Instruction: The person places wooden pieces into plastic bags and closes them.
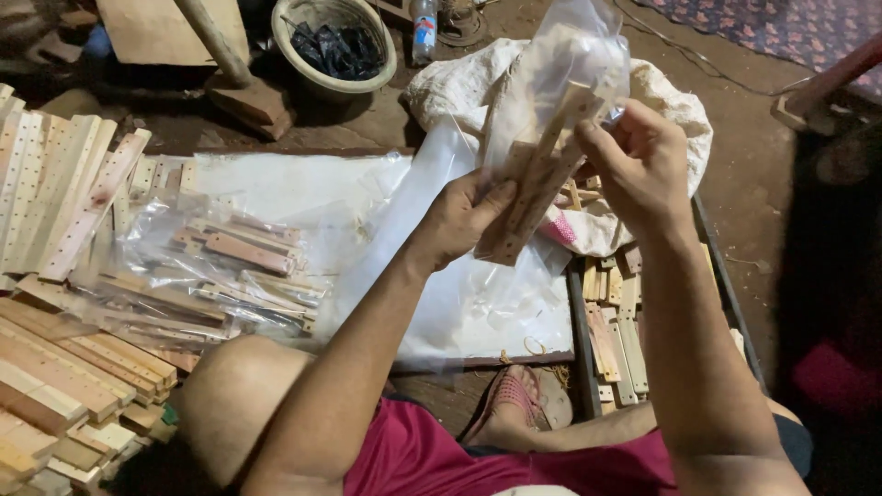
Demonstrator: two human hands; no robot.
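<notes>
From my seat I start with the biggest thing, the dirt floor that fills the top and right of the head view. On it lies a flat board covered by a clear plastic sheet, and over its left part sits a heap of filled plastic bags with wooden strips inside. To the far left I see stacks of perforated wooden slats, and lower left a pile of short wooden blocks. Behind the hands lies a crumpled white sack, and at the top a round basin holding dark scraps. Low right, a narrow tray holds loose wooden strips.

Both forearms rise from the bottom edge and meet in the upper middle. The left hand comes up from lower left, wrist bent, fingers curled shut around the lower end of a clear plastic bag, pinching it against the bundle of wooden sticks inside. The right hand comes from lower right, knuckles toward me, fingers closed on the upper side of the same bag and bundle. The bag stands up tilted, its open end uppermost, held in the air above the sheet and in front of the white sack.
</notes>
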